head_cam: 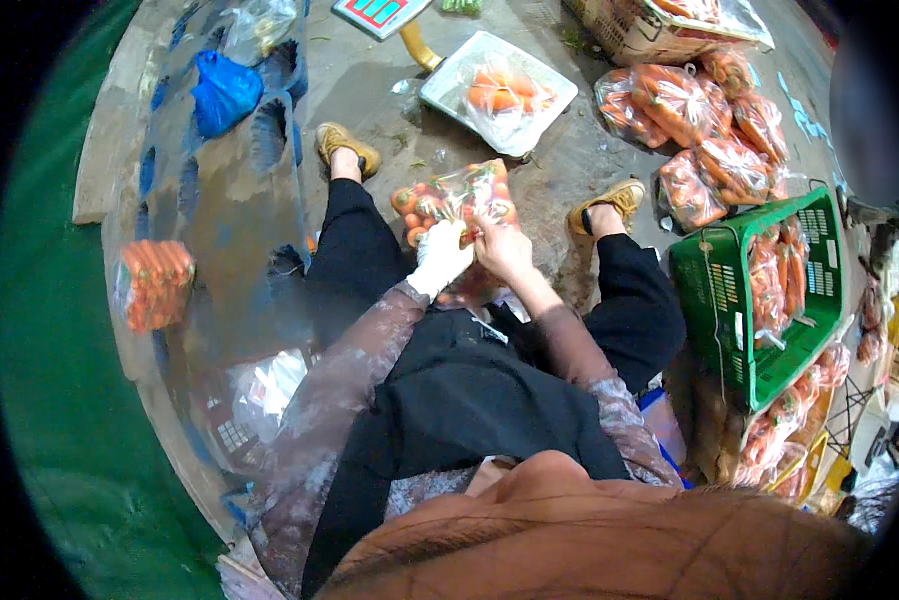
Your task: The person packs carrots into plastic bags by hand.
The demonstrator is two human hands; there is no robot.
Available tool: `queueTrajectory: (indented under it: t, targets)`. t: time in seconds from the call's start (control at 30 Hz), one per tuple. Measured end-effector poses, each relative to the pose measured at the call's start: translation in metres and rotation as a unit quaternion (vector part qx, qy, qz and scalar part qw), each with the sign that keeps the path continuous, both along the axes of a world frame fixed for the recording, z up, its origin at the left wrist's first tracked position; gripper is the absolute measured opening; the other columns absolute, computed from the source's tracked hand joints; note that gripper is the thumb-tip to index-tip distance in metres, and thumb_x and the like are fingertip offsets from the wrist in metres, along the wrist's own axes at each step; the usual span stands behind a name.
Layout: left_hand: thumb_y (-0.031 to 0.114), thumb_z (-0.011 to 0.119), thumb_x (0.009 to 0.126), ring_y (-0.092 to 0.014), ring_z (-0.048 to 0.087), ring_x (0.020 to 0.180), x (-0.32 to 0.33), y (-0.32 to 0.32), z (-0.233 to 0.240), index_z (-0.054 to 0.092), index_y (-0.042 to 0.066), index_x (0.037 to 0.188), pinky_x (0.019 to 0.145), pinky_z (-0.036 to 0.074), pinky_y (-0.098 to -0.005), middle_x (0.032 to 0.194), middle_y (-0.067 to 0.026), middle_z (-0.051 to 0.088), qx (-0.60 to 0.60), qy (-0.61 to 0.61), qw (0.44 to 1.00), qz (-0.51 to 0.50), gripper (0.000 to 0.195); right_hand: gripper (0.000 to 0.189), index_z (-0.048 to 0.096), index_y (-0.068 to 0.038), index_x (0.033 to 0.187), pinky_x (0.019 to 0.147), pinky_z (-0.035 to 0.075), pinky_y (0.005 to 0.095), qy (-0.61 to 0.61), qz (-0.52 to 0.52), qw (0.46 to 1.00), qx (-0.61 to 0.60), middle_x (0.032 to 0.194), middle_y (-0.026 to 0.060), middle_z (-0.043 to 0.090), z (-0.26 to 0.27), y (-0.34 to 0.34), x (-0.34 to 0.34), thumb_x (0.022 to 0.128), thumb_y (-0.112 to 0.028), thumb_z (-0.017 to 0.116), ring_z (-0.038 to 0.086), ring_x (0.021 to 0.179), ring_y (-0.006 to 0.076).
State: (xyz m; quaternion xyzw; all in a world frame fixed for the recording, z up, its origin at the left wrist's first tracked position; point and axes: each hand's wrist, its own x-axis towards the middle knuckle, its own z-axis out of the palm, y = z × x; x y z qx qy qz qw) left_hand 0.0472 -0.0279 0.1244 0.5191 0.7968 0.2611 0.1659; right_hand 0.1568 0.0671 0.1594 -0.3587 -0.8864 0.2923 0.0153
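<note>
A clear plastic bag of carrots (499, 187) stands between my feet, with the carrots' cut tops facing up. My left hand (442, 259), in a white glove, grips the gathered neck of this bag. Right beside it, my bare right hand (503, 251) pinches the same neck. Something small and red shows between the fingers of both hands; I cannot tell what it is. Beyond the bag, a weighing scale's white pan (449, 97) carries another clear bag of carrots (505, 94).
On the right lie piled bags of carrots (674, 105) and a green plastic crate (731, 322) holding more. At left, a worn pallet (224, 202) bears a blue plastic bag (224, 94) and bagged carrots (156, 281). The scale's display (382, 11) is at the top.
</note>
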Motion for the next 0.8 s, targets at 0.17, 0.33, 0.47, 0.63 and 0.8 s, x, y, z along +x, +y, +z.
queueTrajectory:
  t: [0.17,0.33,0.47,0.63,0.8]
  targets:
    - [0.026,0.057,0.071,-0.035,0.055,0.076,0.0,-0.01,0.012,0.057,0.005,0.077,0.065,0.042,-0.0449,0.076,-0.0162,0.055,-0.05,0.047,0.998,0.0,0.022,0.025,0.057,-0.016,0.094,0.061,0.049,0.0472,-0.083,0.119,0.989,0.033,0.072,0.0152,0.063,-0.006,-0.005,-0.019,0.084,-0.033,0.041,0.063,0.068,0.0333]
    - [0.026,0.06,0.067,-0.032,0.05,0.08,0.004,-0.044,0.02,0.054,0.007,0.076,0.068,0.038,-0.0443,0.081,-0.0137,0.05,-0.042,0.115,0.992,-0.032,0.022,0.025,0.056,-0.013,0.091,0.058,0.048,0.047,-0.087,0.15,0.984,0.037,0.068,0.0143,0.062,-0.008,-0.038,0.004,0.085,-0.033,0.042,0.062,0.063,0.0331]
    - [0.028,0.061,0.066,-0.03,0.046,0.088,-0.009,-0.045,0.029,0.058,0.008,0.085,0.073,0.038,-0.0424,0.089,-0.0115,0.047,0.016,0.113,0.989,-0.096,0.028,0.02,0.054,-0.011,0.09,0.054,0.047,0.0459,-0.067,0.079,0.994,0.037,0.064,0.0151,0.061,-0.013,-0.054,0.012,0.082,-0.027,0.047,0.061,0.059,0.0327]
    - [0.03,0.064,0.067,-0.031,0.051,0.092,-0.019,-0.003,0.031,0.055,0.005,0.091,0.072,0.043,-0.0453,0.094,-0.0144,0.051,-0.05,0.157,0.986,0.002,0.036,0.024,0.055,-0.012,0.099,0.049,0.046,0.044,-0.014,0.011,0.999,0.043,0.06,0.0153,0.059,-0.013,-0.068,0.022,0.077,-0.02,0.053,0.06,0.056,0.0324]
    - [0.027,0.063,0.066,-0.035,0.058,0.085,-0.047,0.029,0.014,0.053,0.004,0.091,0.072,0.048,-0.0427,0.092,-0.0204,0.054,-0.13,0.1,0.986,-0.015,0.036,0.021,0.051,-0.01,0.092,0.046,0.044,0.0446,-0.025,0.05,0.997,0.057,0.056,0.014,0.058,0.005,-0.085,0.03,0.076,-0.022,0.057,0.059,0.051,0.0325]
